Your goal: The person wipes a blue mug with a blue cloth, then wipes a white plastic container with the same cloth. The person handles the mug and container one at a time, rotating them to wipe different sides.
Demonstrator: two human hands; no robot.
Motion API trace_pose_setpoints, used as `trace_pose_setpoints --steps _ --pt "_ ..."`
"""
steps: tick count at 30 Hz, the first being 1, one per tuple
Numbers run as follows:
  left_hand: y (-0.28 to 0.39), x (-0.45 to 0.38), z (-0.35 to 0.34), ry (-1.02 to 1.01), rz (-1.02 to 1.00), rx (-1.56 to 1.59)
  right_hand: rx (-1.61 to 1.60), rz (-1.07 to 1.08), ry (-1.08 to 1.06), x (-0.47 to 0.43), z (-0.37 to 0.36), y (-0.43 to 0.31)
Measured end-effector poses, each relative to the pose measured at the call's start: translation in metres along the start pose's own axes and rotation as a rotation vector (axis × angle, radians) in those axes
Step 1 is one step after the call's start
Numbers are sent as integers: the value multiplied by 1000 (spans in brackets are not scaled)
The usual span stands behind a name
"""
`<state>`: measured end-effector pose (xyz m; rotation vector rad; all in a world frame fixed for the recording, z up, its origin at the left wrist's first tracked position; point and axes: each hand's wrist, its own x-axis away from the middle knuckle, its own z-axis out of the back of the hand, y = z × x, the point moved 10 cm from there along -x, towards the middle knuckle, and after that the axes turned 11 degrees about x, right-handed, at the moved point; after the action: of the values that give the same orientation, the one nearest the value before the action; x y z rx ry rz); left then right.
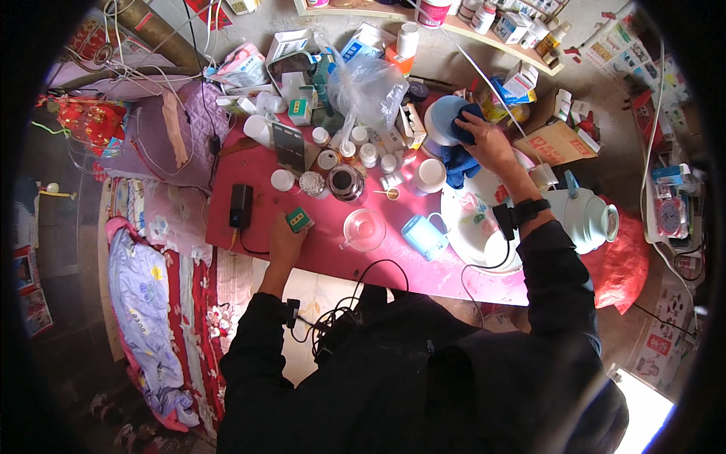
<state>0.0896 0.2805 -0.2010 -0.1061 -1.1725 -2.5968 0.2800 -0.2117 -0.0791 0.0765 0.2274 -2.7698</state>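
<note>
My left hand (pixel 285 241) grips a small green-and-white box (pixel 299 219) at the front left of the pink-red tabletop (pixel 261 170). A black device (pixel 241 205) with a cable lies just left of it. At the back right, my right hand (pixel 489 142) holds a dark blue cloth (pixel 469 120) against a round container with a light blue top (pixel 445 113). Part of another dark blue cloth (pixel 460 164) hangs below that hand. Between my hands stand a clear glass mug (pixel 364 229), a light blue mug (pixel 425 237), a dark-topped jar (pixel 346 183) and a white-lidded jar (pixel 431 175).
Several small bottles (pixel 329 160), boxes and a knotted plastic bag (pixel 368 91) crowd the table's back. A floral enamel tray (pixel 476 213) lies at right beside a pale thermos flask (pixel 581 218). Black cables (pixel 334 323) hang at the front edge. A shelf (pixel 499 42) runs above.
</note>
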Motion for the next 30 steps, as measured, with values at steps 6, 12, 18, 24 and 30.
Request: trace_pose_setpoints --steps 6,12,18,24,30 --pt "-36 -5 -15 -71 -126 14 -97 -149 188 -3 23 14" --pt "58 34 67 53 -497 -142 -459 -431 452 -8 74 14" --pt "315 21 83 -204 -752 146 -206 -107 288 -31 17 4" --pt "418 -48 -63 -610 -997 -171 -10 -44 198 -35 -4 -16" --pt "399 -148 -187 -654 -769 -292 -86 30 369 -32 -3 -23"
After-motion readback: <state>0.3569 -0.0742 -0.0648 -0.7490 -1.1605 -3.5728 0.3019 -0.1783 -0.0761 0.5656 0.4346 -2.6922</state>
